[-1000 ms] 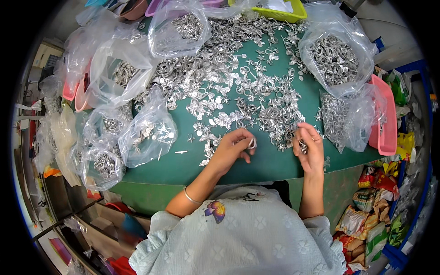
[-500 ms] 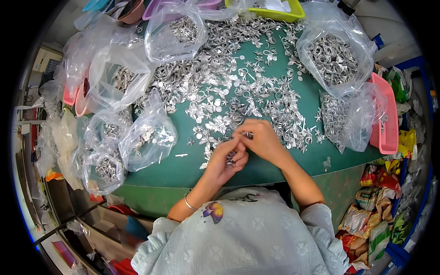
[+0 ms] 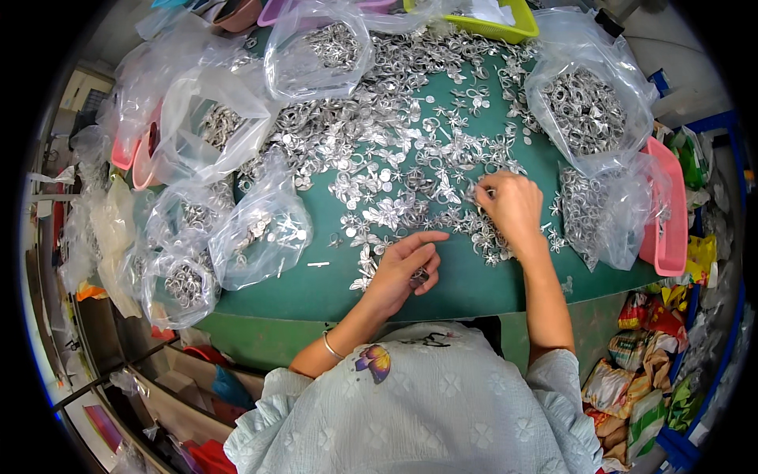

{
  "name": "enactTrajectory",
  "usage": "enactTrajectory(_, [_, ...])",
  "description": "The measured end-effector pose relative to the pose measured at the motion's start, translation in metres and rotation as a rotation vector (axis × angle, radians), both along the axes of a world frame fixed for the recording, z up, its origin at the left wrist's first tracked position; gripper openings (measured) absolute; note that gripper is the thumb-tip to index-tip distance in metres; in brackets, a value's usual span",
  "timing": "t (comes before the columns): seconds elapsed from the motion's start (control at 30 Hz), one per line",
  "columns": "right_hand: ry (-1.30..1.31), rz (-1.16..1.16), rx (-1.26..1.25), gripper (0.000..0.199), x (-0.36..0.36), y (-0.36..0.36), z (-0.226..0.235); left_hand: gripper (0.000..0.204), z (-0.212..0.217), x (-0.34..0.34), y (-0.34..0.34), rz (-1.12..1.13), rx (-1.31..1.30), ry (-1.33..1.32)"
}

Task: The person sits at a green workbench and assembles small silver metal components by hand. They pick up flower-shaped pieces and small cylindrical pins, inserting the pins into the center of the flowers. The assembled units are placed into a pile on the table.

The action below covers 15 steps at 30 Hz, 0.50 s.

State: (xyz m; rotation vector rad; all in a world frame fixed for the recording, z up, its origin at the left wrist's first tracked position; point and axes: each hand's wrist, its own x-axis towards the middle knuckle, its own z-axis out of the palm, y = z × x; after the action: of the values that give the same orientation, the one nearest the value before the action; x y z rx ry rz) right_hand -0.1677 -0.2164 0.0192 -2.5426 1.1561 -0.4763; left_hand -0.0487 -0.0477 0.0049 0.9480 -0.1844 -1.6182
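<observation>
Metal flower pieces point(image 3: 395, 182) lay heaped across the green table point(image 3: 466, 284), within easy reach. Our right hand point(image 3: 513, 207) pinched one near the right edge; our left hand point(image 3: 403, 268) cupped a small piece, fingers half-curled.

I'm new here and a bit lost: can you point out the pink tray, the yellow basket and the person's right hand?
pink tray point(image 3: 676, 229), head view, on its long outer wall.
yellow basket point(image 3: 505, 28), head view, on its front rim.
right hand point(image 3: 512, 207), head view, on its back.
</observation>
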Motion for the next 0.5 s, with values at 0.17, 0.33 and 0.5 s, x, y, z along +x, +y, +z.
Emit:
enactTrajectory(0.17, [-0.408, -0.114, 0.102, 0.004, -0.015, 0.003, 0.012, 0.023, 0.003, 0.002, 0.012, 0.018, -0.077, -0.474])
enactTrajectory(0.33, [-0.581, -0.058, 0.301, 0.008, -0.025, 0.004, 0.000, 0.021, 0.007, 0.006, 0.008, -0.005, -0.095, -0.525])
enactTrajectory(0.5, [-0.816, -0.275, 0.860, 0.006, -0.036, 0.015, 0.000, 0.021, 0.001, 0.001, 0.007, -0.021, -0.138, -0.517])
